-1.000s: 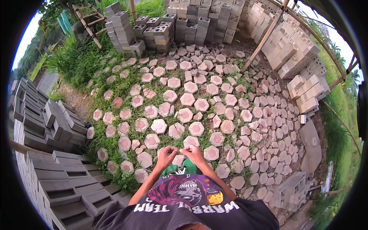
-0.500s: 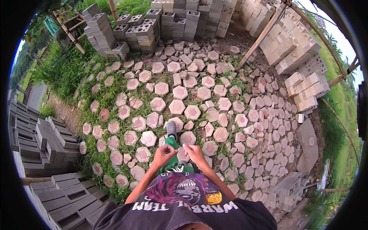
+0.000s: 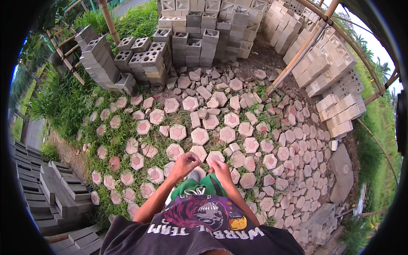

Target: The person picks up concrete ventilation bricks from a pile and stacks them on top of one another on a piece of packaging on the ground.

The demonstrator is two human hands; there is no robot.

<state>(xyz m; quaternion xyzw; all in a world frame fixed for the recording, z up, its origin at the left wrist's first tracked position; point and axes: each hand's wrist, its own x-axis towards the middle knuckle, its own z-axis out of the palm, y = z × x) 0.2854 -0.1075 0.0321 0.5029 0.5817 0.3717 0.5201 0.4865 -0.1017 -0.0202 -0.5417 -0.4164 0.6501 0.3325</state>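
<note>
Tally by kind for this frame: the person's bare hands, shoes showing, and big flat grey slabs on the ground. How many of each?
Bare hands: 2, the left hand and the right hand
Shoes showing: 1, a grey shoe toe between the hands
Large flat grey slab: 1
Total: 4
The hexagonal pavers are too many to count reliably.

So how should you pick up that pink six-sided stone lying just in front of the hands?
Probably by two opposite flat edges of the hexagonal paver, coming straight down from above with both hands. It lies flat with grass around it, so only the top and rim show. The left hand and right hand hang just above it.
</note>
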